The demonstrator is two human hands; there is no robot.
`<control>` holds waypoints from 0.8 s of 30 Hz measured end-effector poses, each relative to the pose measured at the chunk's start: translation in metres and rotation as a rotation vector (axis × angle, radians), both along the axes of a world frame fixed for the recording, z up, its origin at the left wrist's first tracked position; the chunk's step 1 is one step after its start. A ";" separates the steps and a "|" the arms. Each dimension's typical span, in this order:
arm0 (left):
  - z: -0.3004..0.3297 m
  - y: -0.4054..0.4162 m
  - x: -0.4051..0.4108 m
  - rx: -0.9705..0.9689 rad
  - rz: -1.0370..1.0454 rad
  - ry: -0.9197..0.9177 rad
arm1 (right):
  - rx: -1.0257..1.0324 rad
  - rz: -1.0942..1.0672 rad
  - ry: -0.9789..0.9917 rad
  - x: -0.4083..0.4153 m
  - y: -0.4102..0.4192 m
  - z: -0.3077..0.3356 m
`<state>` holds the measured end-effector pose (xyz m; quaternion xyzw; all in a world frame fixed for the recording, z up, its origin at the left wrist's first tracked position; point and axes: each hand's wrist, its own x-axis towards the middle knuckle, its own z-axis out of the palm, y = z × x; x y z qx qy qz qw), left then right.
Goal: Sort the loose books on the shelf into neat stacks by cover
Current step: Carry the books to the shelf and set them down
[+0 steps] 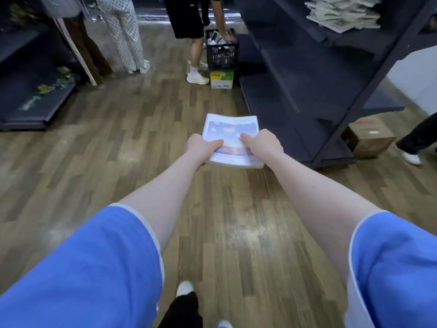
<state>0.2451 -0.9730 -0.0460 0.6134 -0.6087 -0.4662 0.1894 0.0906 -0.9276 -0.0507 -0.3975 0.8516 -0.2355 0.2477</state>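
Wood-plank floor (132, 129) between dark shelving units (295, 74); loose books (343, 13) piled far right. Left hand (201, 145) and right hand (264, 144) clamp a thin stack of pale-blue-covered books (233, 125) at centre, thumbs on top.

Single head-worn view, wide-angle, looking forward and steeply down along both outstretched arms. Near field: blue sleeves at the bottom corners. Wood floor (132, 147) fills the centre; dark shelf unit (305, 74) on the right; edges bend from lens distortion.
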 end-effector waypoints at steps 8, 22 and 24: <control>-0.013 -0.163 -0.018 -0.012 -0.064 -0.039 | 0.008 -0.040 0.030 -0.016 -0.156 -0.019; 0.005 -0.435 -0.073 -0.006 -0.220 -0.097 | 0.018 -0.181 0.026 -0.061 -0.404 0.002; 0.005 -0.462 -0.089 -0.010 -0.237 -0.089 | 0.012 -0.194 0.028 -0.075 -0.429 0.002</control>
